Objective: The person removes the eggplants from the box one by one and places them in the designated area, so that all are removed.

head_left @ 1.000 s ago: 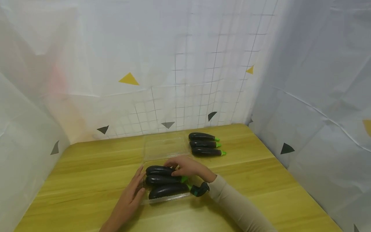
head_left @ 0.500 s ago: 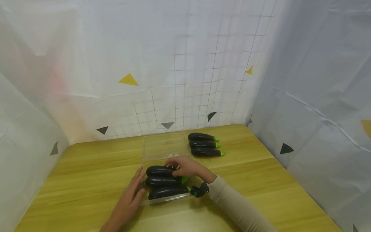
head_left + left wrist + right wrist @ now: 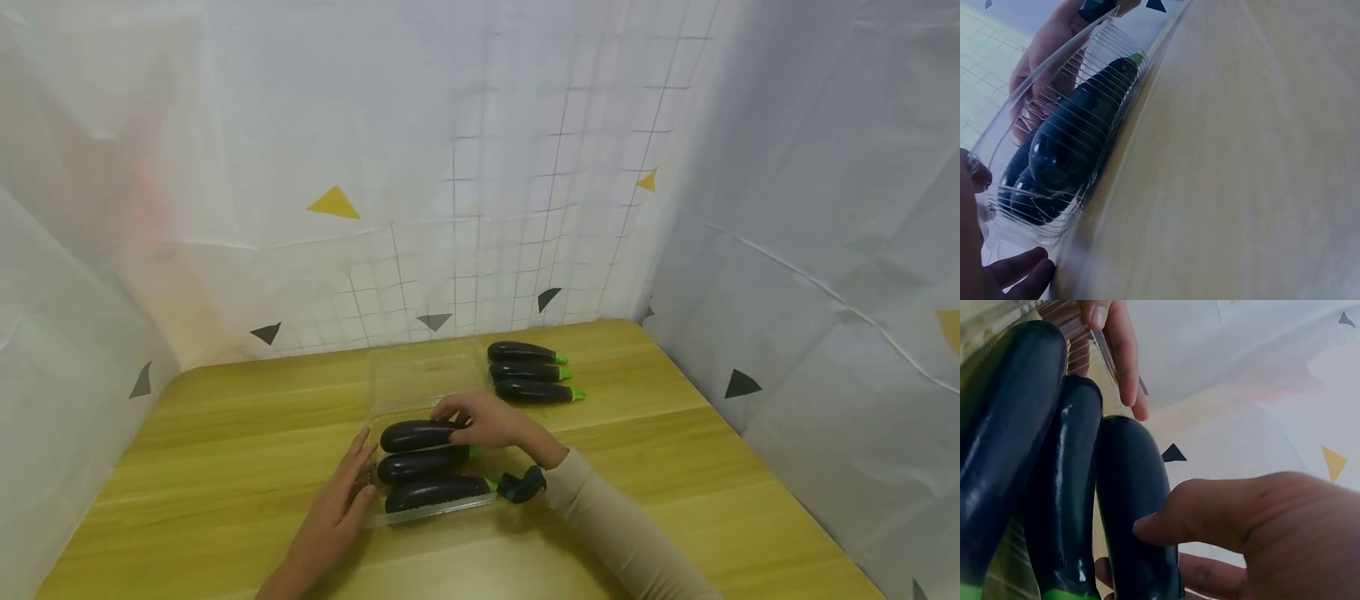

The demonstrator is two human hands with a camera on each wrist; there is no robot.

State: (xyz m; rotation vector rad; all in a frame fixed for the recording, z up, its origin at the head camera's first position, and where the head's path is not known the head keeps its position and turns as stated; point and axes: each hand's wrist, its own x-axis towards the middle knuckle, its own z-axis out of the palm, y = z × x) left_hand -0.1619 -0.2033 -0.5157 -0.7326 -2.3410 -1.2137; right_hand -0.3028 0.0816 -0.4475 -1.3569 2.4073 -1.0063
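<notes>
A clear plastic clamshell box point(image 3: 431, 515) holds three dark purple eggplants lying side by side. My right hand point(image 3: 487, 419) grips the far eggplant point(image 3: 415, 436) near its stem end, thumb on one side and fingers on the other, as the right wrist view shows. The middle eggplant point(image 3: 422, 465) and the near eggplant point(image 3: 435, 492) lie in front of it, green stems to the right. At the box's left end, my left hand point(image 3: 337, 498) rests with its fingers extended along the wall. Its fingers point(image 3: 1124, 359) hang over that end in the right wrist view.
The box's open lid point(image 3: 427, 381) lies flat behind it. To the right of the lid, three more eggplants point(image 3: 528, 372) rest in a row on the wooden table point(image 3: 225, 450). White sheet walls point(image 3: 375, 125) with coloured triangles surround the table's back and sides.
My right hand has shifted slightly away from me with the far eggplant, and a thin gap shows between it and the middle one. The left hand stays in place.
</notes>
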